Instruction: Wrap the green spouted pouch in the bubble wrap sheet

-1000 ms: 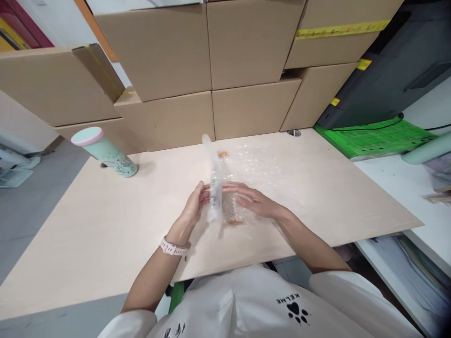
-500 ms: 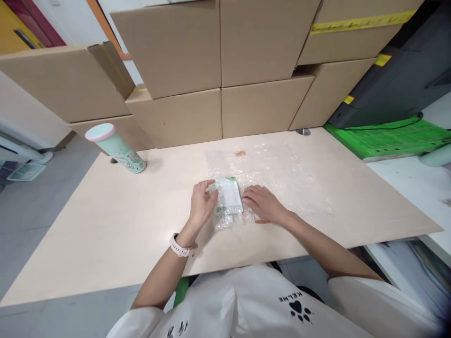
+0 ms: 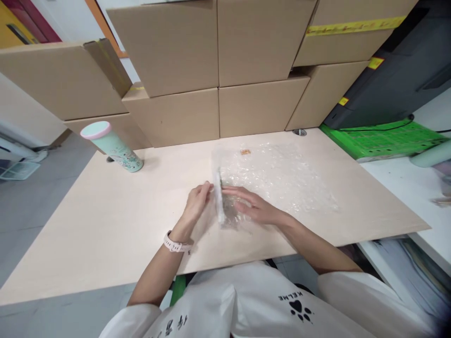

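Packet [image 3: 219, 199] stands on edge mid-desk [image 3: 105, 225], near front edge, at bubble wrap [image 3: 278, 180] left end. Left hand [image 3: 195, 206] pinches it; right hand [image 3: 252, 206] flat, open against wrap. Wrapping barely begun; most sheet unrolled.

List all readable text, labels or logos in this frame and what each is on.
"KELME" with a black paw print: on the white shirt.
Dark characters on the shirt's other side, at the bottom edge: cut off, unreadable.
Yellow tape and yellow tags on the cardboard boxes: print too blurred.
Green mat: grid marks too small.
Small packet between the hands, seen edge-on: no print shows.
Tumbler: pattern only.
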A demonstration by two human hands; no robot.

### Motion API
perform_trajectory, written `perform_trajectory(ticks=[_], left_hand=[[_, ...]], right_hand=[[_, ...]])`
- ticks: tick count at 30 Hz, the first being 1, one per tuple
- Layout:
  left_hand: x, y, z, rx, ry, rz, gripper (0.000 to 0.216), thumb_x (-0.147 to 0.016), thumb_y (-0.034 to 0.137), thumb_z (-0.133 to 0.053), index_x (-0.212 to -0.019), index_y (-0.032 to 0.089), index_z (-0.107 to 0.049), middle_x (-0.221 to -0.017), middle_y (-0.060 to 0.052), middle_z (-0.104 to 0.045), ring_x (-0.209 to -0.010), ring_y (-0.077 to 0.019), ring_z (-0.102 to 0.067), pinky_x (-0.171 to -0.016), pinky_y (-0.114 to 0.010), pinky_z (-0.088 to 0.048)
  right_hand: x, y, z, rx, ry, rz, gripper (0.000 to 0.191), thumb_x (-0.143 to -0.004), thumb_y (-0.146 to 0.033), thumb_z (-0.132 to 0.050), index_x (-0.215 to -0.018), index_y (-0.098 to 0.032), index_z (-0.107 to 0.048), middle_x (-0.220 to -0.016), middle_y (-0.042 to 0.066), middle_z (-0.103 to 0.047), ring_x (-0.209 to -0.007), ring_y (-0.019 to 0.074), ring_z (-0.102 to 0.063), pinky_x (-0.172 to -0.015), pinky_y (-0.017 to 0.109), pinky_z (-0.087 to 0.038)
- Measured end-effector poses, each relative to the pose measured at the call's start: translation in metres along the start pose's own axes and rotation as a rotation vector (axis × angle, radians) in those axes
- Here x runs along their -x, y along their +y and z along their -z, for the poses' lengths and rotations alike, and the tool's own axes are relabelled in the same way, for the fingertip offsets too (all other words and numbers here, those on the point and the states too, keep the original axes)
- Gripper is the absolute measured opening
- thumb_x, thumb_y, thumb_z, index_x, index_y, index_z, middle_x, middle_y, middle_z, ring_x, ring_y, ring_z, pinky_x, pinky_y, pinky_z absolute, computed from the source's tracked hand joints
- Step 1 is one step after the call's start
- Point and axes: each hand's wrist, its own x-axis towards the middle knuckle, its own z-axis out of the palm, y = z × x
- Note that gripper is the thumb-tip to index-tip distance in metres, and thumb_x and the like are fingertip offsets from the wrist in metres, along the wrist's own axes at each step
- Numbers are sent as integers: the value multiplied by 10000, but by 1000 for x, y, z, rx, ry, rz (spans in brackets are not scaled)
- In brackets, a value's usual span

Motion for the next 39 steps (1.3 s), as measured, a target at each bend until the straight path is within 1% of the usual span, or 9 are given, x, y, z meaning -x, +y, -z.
perform_trajectory(ticks=[3, 8, 13, 17, 21, 26, 29, 34, 39], left_hand=[[-8, 3, 21, -58, 147, -40, 495, -848, 590, -553, -927, 128, -713, -878, -76, -712, -809, -199, -630, -717, -285, -474], [-17, -3, 49, -85, 229, 18, 503, -727, 340, -712, -1179, 135, -631, -889, -59, -702, -763, -178, -640, -682, -272, -478], [-12, -6, 52, -41, 140, 88, 575, -709, 181, -676, -1267, 121, -552, -677, 35, -607, -528, -105, -572, -539, -228, -451], [-5, -4, 45, 11, 32, 149, 598, -706, 140, -659, -1283, 100, -505, -648, 41, -613, -510, -120, -613, -539, -252, -514], [-1, -6, 40, 29, -11, 163, 556, -689, 131, -690, -1222, 123, -533, -597, 54, -611, -481, -116, -599, -509, -237, -513], [-2, -9, 40, 14, -24, 194, 259, -714, 216, -719, -933, 133, -609, -559, 18, -624, -465, -116, -589, -488, -232, -505], [-1, -8, 40, 0, -76, 228, 221, -714, 291, -744, -785, 136, -603, -563, -21, -642, -456, -126, -593, -462, -235, -493], [3, -6, 36, -5, -164, 238, 318, -677, 342, -787, -849, 145, -606, -579, -6, -651, -452, -119, -580, -417, -208, -459], [2, -7, 36, 41, -123, 202, 281, -668, 310, -771, -792, 156, -571, -521, 38, -588, -403, -82, -513, -384, -175, -418]], right_hand=[[-7, -2, -17, 138, -160, 37, 533, -1000, -519, -419, -1501, -339, -404, -1619, 17, -320, -1508, 255, -240, -1218, 516, -221], [1, 27, -32, 385, -138, -33, 639, -970, -541, -468, -1536, -267, -353, -1642, 90, -248, -1516, 296, -205, -1212, 541, -220], [12, 43, -18, 456, -148, -58, 526, -987, -500, -449, -1477, -307, -449, -1597, 60, -364, -1467, 276, -323, -1165, 523, -295], [12, 36, -8, 481, -71, -91, 383, -1008, -422, -415, -1288, -263, -624, -1392, 84, -592, -1298, 279, -510, -1054, 502, -417], [6, 22, -20, 504, 89, -61, 367, -983, -391, -478, -1298, -246, -597, -1343, 104, -593, -1245, 285, -515, -1020, 491, -456], [1, 17, -49, 487, -17, 52, 434, -973, -371, -506, -1392, -257, -514, -1548, 88, -402, -1365, 294, -400, -1110, 503, -393], [1, 24, -57, 488, -19, 56, 451, -976, -373, -509, -1409, -247, -494, -1578, 90, -359, -1384, 292, -376, -1125, 500, -380], [3, 34, -58, 450, 7, 76, 517, -981, -382, -506, -1470, -252, -400, -1601, 91, -315, -1440, 268, -321, -1163, 493, -344], [4, 37, -58, 409, 35, 4, 582, -989, -396, -480, -1523, -257, -295, -1614, 108, -284, -1456, 278, -309, -1161, 521, -353]])
